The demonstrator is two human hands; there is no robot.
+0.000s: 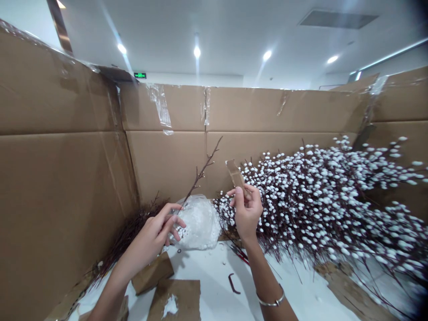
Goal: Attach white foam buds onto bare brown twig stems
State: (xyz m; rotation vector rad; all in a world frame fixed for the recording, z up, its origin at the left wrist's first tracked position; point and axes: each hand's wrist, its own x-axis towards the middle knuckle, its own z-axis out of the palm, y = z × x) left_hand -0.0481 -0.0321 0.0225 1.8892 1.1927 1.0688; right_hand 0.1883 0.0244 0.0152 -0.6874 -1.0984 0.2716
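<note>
A bare brown twig point(199, 174) slants upward from the left hand point(159, 226), held lightly between its fingers, while the right hand point(248, 214) pinches a cardboard strip point(235, 174). Beyond them sit a translucent plastic bag point(202, 225) and, rightward, massed white-berried branches point(314, 196).

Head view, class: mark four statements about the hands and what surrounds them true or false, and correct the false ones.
1. The left hand holds a brown twig. True.
2. The other hand is empty. False: the right hand holds a brown strip.
3. Jewellery shows on the left wrist. False: the bracelet is on the right.
4. The plastic bag lies left of the white-budded branches. True.
</note>
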